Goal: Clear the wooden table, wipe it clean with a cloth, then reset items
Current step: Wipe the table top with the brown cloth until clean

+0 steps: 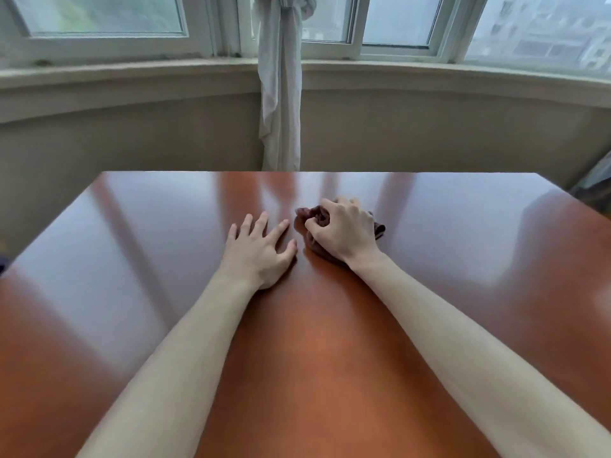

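Note:
A glossy reddish-brown wooden table (139, 259) fills the lower part of the head view. Near its middle lies a crumpled dark brown cloth (305, 213), pressed against the tabletop. My right hand (344, 231) grips the cloth with curled fingers, and most of the cloth is hidden under the palm. Just left of it, my left hand (259, 249) rests flat on the wood with its fingers spread and holds nothing. Both forearms stretch across the table from the near edge.
Beyond the table's far edge a pale wall curves under a window sill (132, 72). A tied white curtain (281, 104) hangs down at the centre behind the table. Something dark shows at the far right edge (595, 190).

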